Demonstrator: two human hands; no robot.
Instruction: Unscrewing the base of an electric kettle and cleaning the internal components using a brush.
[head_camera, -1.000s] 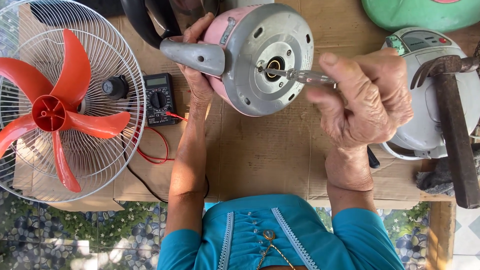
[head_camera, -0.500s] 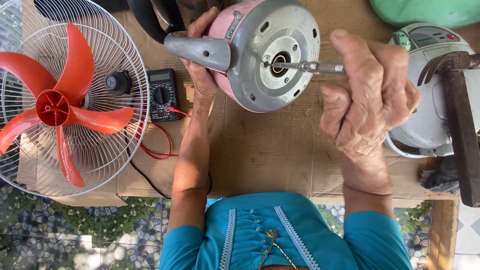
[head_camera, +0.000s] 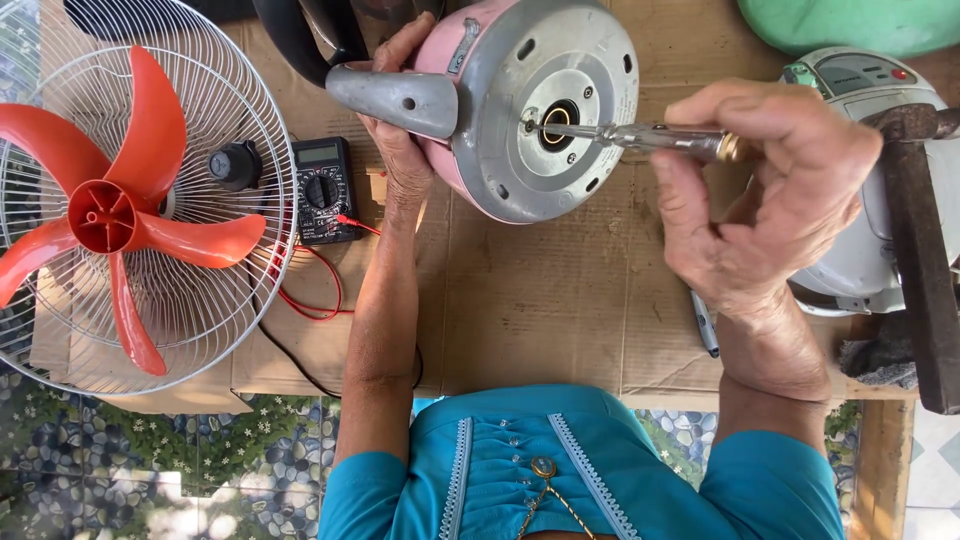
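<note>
My left hand (head_camera: 402, 150) grips a pink electric kettle (head_camera: 520, 100) turned on its side, its grey round base facing me and its grey spout pointing left. My right hand (head_camera: 770, 195) holds a clear-handled screwdriver (head_camera: 640, 135) level, its tip set on a screw left of the round socket in the middle of the kettle's base. Both forearms reach up from my teal blouse over a sheet of brown cardboard (head_camera: 540, 310).
A fan with red blades (head_camera: 130, 215) in a white wire guard lies at the left. A black multimeter (head_camera: 325, 190) with red and black leads sits beside it. A white rice cooker (head_camera: 870, 180) and a rusty hammer (head_camera: 920, 250) are at the right, a green object (head_camera: 850, 25) at top right.
The kettle and both hands have shifted a little to the right in view. My right hand has moved out along the screwdriver, whose tip stays on the base.
</note>
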